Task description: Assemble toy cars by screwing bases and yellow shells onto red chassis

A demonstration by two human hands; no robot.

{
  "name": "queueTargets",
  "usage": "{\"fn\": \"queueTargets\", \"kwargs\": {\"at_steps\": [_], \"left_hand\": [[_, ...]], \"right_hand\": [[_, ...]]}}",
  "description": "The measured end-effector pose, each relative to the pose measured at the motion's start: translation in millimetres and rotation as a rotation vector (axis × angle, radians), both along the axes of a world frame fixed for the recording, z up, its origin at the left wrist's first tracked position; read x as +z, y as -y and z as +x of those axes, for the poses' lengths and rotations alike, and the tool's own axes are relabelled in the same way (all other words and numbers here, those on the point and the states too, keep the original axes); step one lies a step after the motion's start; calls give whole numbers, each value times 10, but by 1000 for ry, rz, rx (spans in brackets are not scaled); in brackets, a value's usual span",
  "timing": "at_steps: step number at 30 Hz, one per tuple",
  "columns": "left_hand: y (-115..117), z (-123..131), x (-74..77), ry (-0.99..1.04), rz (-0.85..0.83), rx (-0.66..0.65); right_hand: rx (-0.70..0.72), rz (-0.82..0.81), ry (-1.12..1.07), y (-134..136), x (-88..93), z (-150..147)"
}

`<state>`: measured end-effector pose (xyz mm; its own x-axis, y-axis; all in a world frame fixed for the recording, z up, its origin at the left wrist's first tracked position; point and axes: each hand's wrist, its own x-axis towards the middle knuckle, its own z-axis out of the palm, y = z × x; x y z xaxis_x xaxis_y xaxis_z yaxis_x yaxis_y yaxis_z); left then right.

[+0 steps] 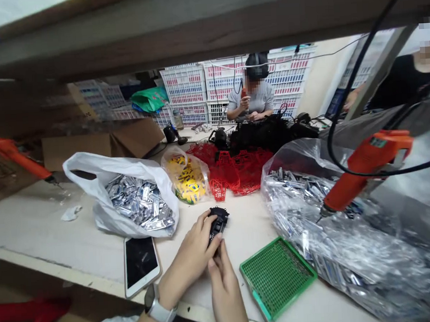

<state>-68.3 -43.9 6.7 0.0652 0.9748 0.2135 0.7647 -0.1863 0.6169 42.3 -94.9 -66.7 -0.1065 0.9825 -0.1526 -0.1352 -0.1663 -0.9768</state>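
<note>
Black plastic part (220,222), held in the left hand (195,243) inward of the worktop's (79,250) front edge; right hand's (226,286) grip indiscernible.

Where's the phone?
In the head view, the phone lies left of the middle, at the front edge of the table, just in front of the white bag and left of the left hand.
</note>
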Motion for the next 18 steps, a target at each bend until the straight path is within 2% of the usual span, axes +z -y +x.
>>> {"fn": "queueTargets", "kwargs": {"at_steps": [3,6,7,10,12,14,16,17,18], "left_hand": [[41,20,41,-3,68,123],[321,-206,132,63,261,329],[477,-342,159,49,340,439],[1119,-829,168,-172,459,916],[1651,-1124,80,-263,368,1171],[2201,-1331,-79,-277,165,1399],[2691,-1436,-276,-224,-167,1464],[2890,-1454,-375,-158,-356,1429],[3047,-1456,-467,-106,-428,1396]], "right_hand": [[-5,97,37,88,-87,14],[-61,221,91,145,-23,56],[-78,266,122,154,29,78],[-97,398,259,179,212,147],[-125,502,352,225,310,166],[-125,635,353,320,364,144],[62,756,284,463,366,66],[221,777,285,545,343,3],[402,755,336,629,303,-78]]}}
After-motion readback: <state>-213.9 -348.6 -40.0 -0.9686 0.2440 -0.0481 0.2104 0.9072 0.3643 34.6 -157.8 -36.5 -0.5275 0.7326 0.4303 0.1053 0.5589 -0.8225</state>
